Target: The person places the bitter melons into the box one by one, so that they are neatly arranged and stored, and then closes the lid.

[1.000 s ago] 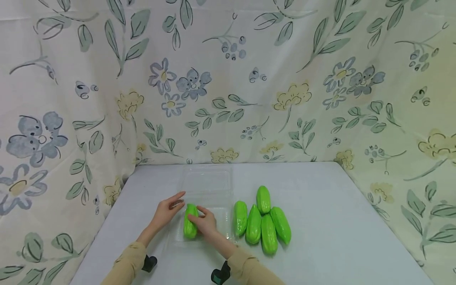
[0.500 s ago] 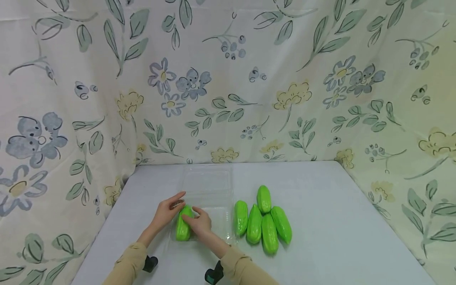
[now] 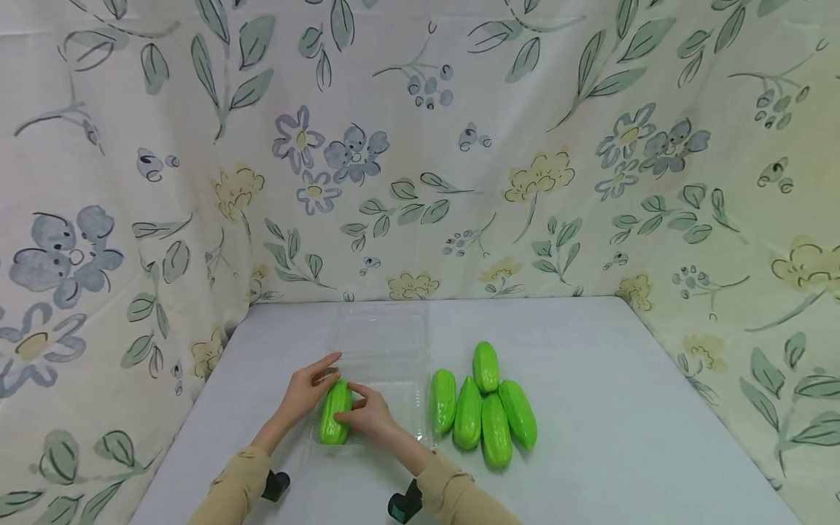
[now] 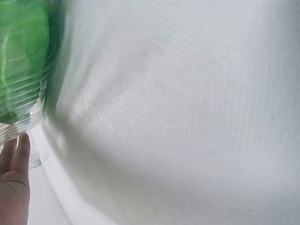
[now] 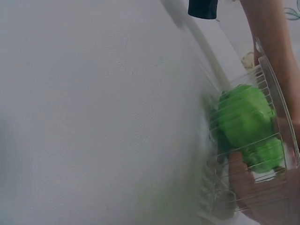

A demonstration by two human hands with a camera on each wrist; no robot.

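Observation:
In the head view, a glossy bright green cucumber-shaped vegetable lies lengthwise along the left side of a clear plastic clamshell container. My right hand is at its right side, thumb and fingertips right at the vegetable's edge. The right wrist view shows the vegetable through the ribbed clear wall, with the right hand beside it. At the container's back left corner rests my left hand, its fingers extended. From the left wrist, straight fingers of the left hand touch the container's outer wall.
Several similar green vegetables lie grouped right of the container on the white table. The container's lid lies folded back behind its base. A floral curtain hangs behind and along the sides.
The right hand has moved the green vegetable left against the container's left side. Since half a second ago its thumb has slid from the vegetable's middle toward its right edge. The left hand stays put.

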